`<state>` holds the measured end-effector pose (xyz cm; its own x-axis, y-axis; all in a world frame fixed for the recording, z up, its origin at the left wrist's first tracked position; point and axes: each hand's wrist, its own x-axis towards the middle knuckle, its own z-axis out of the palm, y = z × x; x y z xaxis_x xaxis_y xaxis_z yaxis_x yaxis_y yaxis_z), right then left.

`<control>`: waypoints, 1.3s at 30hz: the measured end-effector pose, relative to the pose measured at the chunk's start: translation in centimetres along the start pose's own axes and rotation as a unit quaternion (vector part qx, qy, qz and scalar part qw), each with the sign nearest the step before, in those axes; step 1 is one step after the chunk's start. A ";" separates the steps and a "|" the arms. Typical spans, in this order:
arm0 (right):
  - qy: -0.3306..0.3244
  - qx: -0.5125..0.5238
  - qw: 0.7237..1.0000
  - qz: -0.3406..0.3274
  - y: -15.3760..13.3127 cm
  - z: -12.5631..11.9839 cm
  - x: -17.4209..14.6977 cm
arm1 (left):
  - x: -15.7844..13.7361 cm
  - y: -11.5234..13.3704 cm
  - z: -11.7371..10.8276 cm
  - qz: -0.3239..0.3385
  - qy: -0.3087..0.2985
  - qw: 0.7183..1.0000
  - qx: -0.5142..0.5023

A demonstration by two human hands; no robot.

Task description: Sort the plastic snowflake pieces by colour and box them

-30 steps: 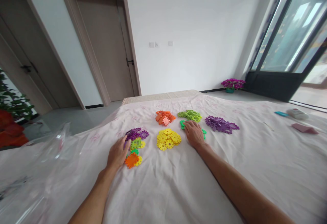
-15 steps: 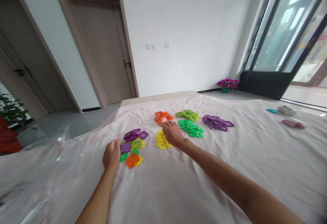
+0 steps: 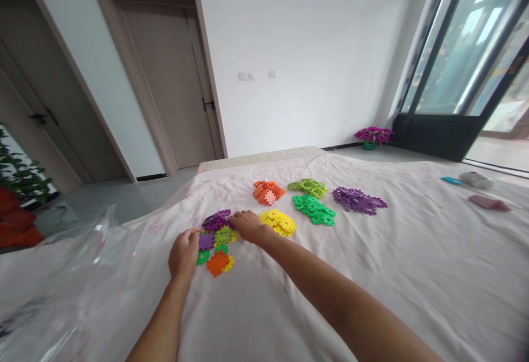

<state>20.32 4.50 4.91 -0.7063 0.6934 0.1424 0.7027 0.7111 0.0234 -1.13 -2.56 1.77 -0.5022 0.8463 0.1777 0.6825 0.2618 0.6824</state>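
My right hand (image 3: 248, 226) reaches to the right end of a small pile of dark purple plastic interlocking pieces (image 3: 217, 220), its fingers closed on a purple piece there and hiding most of it. To the left of this pile rests my left hand (image 3: 183, 253), holding nothing, fingers loosely stretched towards a flat purple square piece (image 3: 206, 241). Close by lie a lime-green piece (image 3: 223, 235), green discs (image 3: 203, 257) and an orange piece (image 3: 217, 263) over a yellow one. Farther right are heaps of yellow discs (image 3: 279, 222) and orange pieces (image 3: 266, 192).
Beyond are a lime-green heap (image 3: 309, 187), a green heap (image 3: 314, 209) and a larger purple heap (image 3: 359, 200). Clear plastic wrap (image 3: 82, 274) lies at the left. A pink item (image 3: 489, 203) and a white packet (image 3: 476, 179) sit far right on the cloth (image 3: 413, 274).
My right hand has moved left from above the yellow and orange heaps to the small purple pile, uncovering the yellow heap. My left hand has stayed nearly in place.
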 end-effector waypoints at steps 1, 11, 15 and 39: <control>0.001 -0.007 1.000 -0.008 0.0 0.0 -0.1 | 0.0 0.1 0.0 0.001 -0.001 1.000 0.002; 0.071 0.090 0.992 0.058 2.1 -0.9 -2.3 | 0.0 -0.1 0.1 0.013 0.012 1.000 -0.011; 0.205 0.146 0.947 0.197 6.4 -2.1 -4.7 | 0.0 -0.2 0.0 0.018 -0.002 1.000 -0.005; 0.214 0.067 0.729 0.646 29.3 -2.6 -23.1 | 0.4 -0.6 0.2 0.021 -0.021 0.999 0.028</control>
<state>57.49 9.01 4.83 0.6503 0.7151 0.2564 0.7236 -0.4801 -0.4960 -1.60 -2.31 1.25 -0.4501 0.8757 0.1746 0.7321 0.2500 0.6337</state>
